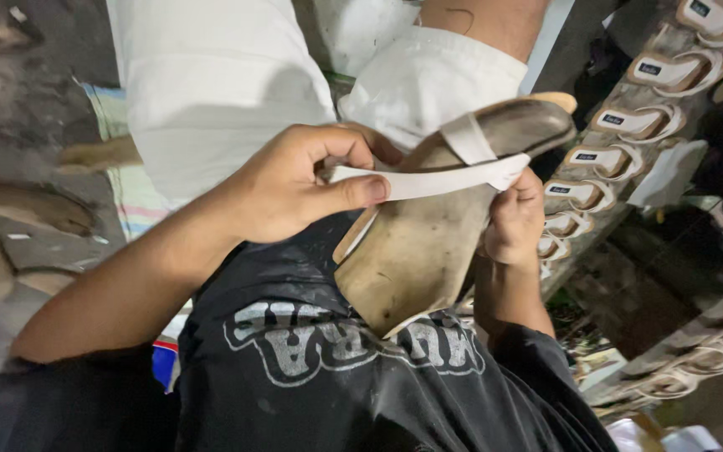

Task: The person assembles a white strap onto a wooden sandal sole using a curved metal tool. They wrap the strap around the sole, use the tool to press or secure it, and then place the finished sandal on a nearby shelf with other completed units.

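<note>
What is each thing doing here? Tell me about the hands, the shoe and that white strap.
Left hand: closed, pinching the strap's end between thumb and fingers.
Right hand: gripping the sandal's edge from the side.
Sandal: held up, tilted, sole smudged with dirt.
Strap: pulled taut across the sandal.
Row of sandals: lined up at the right, straps already on.

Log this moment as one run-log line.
left hand: pinching white strap | right hand: holding sandal sole | background: row of finished sandals
</note>
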